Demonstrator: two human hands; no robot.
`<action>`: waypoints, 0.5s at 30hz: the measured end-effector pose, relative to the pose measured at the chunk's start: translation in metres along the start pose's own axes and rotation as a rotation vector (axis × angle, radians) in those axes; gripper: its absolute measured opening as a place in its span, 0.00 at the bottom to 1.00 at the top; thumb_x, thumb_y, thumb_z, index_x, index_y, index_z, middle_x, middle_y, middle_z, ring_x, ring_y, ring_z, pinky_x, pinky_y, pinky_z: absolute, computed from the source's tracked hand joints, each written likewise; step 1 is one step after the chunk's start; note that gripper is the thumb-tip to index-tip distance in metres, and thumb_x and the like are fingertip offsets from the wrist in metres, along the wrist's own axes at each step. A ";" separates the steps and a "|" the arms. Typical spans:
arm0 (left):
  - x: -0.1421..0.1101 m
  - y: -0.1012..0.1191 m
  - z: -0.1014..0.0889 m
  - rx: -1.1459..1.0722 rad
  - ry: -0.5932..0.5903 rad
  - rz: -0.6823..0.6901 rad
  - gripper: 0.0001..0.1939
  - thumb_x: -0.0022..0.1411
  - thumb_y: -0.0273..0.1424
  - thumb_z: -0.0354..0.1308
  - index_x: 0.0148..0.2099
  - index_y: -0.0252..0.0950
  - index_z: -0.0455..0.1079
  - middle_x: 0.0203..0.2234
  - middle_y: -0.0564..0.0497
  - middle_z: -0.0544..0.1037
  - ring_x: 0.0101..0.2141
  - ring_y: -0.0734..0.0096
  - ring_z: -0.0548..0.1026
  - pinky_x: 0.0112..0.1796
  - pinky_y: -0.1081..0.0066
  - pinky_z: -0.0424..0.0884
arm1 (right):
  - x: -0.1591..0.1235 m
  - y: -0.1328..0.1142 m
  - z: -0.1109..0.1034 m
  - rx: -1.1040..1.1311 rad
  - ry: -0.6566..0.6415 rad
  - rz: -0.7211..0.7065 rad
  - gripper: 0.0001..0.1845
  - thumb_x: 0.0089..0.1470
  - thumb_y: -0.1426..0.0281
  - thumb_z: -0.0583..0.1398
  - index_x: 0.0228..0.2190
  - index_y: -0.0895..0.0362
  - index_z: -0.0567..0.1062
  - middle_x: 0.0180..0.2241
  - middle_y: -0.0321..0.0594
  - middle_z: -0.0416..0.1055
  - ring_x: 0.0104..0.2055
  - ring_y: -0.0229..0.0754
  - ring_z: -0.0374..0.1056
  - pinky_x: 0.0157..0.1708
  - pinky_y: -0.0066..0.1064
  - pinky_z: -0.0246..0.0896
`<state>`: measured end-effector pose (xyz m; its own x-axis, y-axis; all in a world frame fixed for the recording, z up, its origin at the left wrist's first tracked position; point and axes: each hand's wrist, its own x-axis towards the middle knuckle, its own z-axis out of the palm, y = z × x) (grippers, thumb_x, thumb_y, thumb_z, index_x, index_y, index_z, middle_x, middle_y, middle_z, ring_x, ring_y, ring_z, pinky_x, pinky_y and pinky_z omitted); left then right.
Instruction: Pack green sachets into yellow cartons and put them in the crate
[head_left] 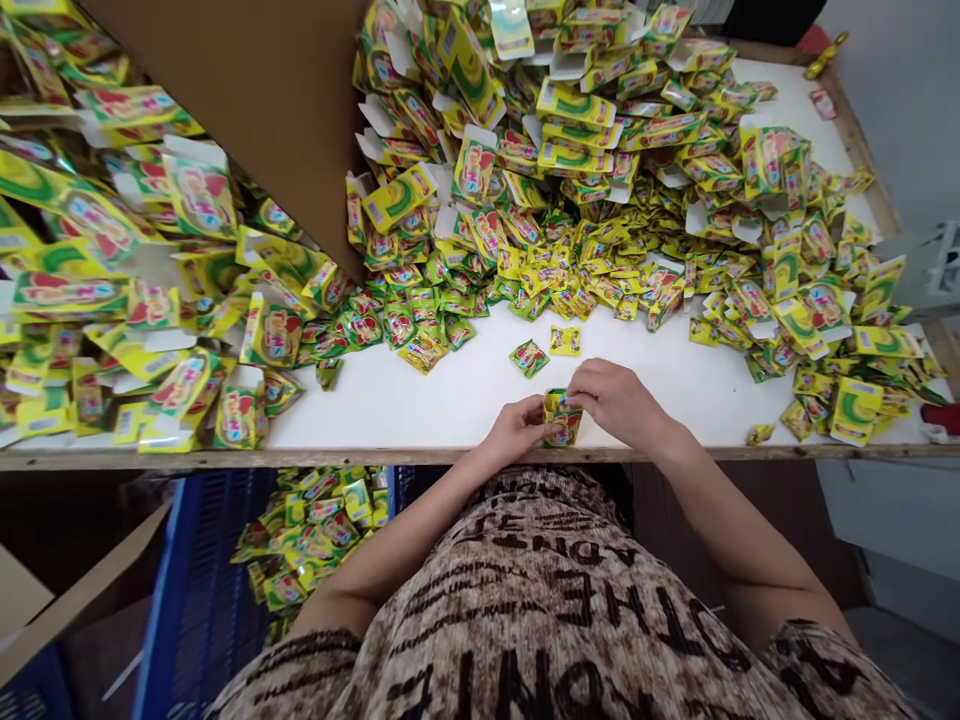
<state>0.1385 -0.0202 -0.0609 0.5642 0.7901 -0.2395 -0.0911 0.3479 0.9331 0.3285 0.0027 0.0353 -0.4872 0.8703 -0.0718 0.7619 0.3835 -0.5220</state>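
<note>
At the table's near edge, my left hand (519, 430) grips a small yellow-green printed box (564, 428) by its left side. Over the top of this box, my right hand (611, 395) has its fingers pinched together; a bit of green shows by the fingertips, but I cannot make out what is between them. Just beyond the hands, a green sachet (529, 358) and a yellow sachet (565, 340) lie flat on the white table (480, 385), apart from each other.
Behind lies a heap of small sachets (592, 265), with many open-flapped boxes (577, 130) piled above it. More boxes (180, 200) fill the left, beside a brown cardboard panel (247, 90). A blue crate (202, 570) with filled boxes (322, 530) stands below the table edge.
</note>
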 end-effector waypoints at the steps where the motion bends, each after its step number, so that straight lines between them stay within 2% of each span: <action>1: 0.001 0.001 0.001 -0.004 0.008 0.002 0.22 0.52 0.41 0.68 0.44 0.32 0.74 0.36 0.49 0.79 0.38 0.65 0.75 0.43 0.66 0.71 | -0.001 0.003 0.004 -0.007 0.023 -0.039 0.08 0.58 0.74 0.60 0.28 0.57 0.78 0.37 0.46 0.72 0.43 0.47 0.64 0.43 0.37 0.60; 5: 0.002 0.006 0.004 0.000 0.005 0.008 0.21 0.53 0.41 0.68 0.44 0.33 0.74 0.34 0.50 0.79 0.36 0.68 0.74 0.41 0.68 0.69 | -0.012 0.015 0.017 0.106 0.018 -0.133 0.07 0.57 0.69 0.62 0.31 0.53 0.81 0.49 0.48 0.71 0.54 0.52 0.60 0.54 0.49 0.58; 7: 0.001 0.009 0.004 -0.032 -0.012 0.003 0.22 0.53 0.40 0.68 0.46 0.33 0.75 0.36 0.49 0.80 0.39 0.66 0.75 0.44 0.68 0.69 | -0.022 0.020 0.022 0.277 0.128 -0.039 0.08 0.58 0.66 0.61 0.34 0.52 0.81 0.48 0.46 0.72 0.53 0.50 0.63 0.53 0.48 0.60; 9: -0.001 0.012 0.003 -0.081 0.003 -0.007 0.22 0.55 0.41 0.67 0.49 0.34 0.75 0.41 0.48 0.80 0.45 0.63 0.74 0.48 0.67 0.67 | -0.031 0.023 0.030 0.544 0.281 0.180 0.09 0.57 0.63 0.62 0.37 0.53 0.80 0.42 0.44 0.74 0.43 0.46 0.69 0.42 0.41 0.67; 10: -0.002 0.013 0.003 -0.112 0.020 -0.020 0.22 0.57 0.42 0.65 0.49 0.34 0.75 0.43 0.47 0.80 0.47 0.62 0.74 0.50 0.66 0.66 | -0.034 0.023 0.035 0.706 0.311 0.298 0.11 0.54 0.61 0.64 0.37 0.53 0.79 0.37 0.42 0.74 0.36 0.43 0.70 0.34 0.36 0.68; 12: -0.003 0.016 0.003 -0.200 0.047 -0.077 0.20 0.61 0.44 0.60 0.48 0.34 0.77 0.43 0.46 0.80 0.47 0.61 0.74 0.51 0.65 0.66 | -0.039 0.020 0.048 1.030 0.273 0.477 0.16 0.49 0.59 0.68 0.36 0.55 0.77 0.27 0.36 0.71 0.25 0.37 0.65 0.22 0.29 0.61; 15: -0.003 0.022 0.002 -0.380 0.030 -0.218 0.17 0.57 0.39 0.64 0.44 0.32 0.79 0.40 0.44 0.81 0.42 0.63 0.76 0.48 0.65 0.67 | -0.040 0.015 0.061 1.379 0.162 0.574 0.16 0.44 0.61 0.70 0.34 0.55 0.76 0.24 0.30 0.67 0.19 0.30 0.57 0.17 0.24 0.53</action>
<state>0.1365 -0.0162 -0.0387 0.5798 0.6904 -0.4326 -0.2712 0.6642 0.6966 0.3335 -0.0456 -0.0217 -0.1481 0.8563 -0.4947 -0.2063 -0.5160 -0.8314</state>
